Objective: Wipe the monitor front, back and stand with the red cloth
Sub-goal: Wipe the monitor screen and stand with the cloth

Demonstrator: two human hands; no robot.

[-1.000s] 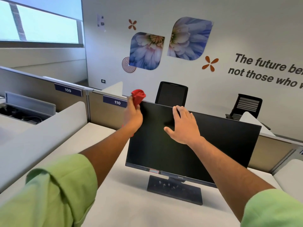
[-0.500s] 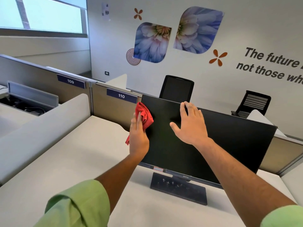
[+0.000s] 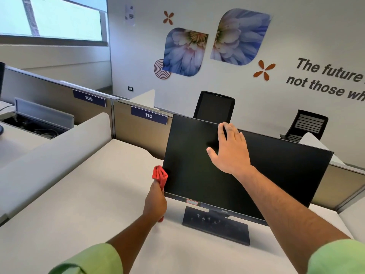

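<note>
A black monitor (image 3: 197,171) with a dark screen stands on its flat black stand base (image 3: 215,224) on the pale desk (image 3: 88,204). My left hand (image 3: 155,200) grips the bunched red cloth (image 3: 160,175), which touches the monitor's left edge near its lower corner. My right hand (image 3: 230,151) lies flat against the upper screen, its fingertips curling over the top edge. The monitor's back is hidden from view.
Low grey partitions (image 3: 142,131) labelled 109 and 110 close off the desk's far side, and a rounded divider (image 3: 65,147) lines its left. Two black office chairs (image 3: 214,105) stand beyond the partition. White specks dot the stand base.
My left hand has drawn the red cloth down the monitor's left edge, from the top corner to near the bottom. My right hand has stayed on the upper screen.
</note>
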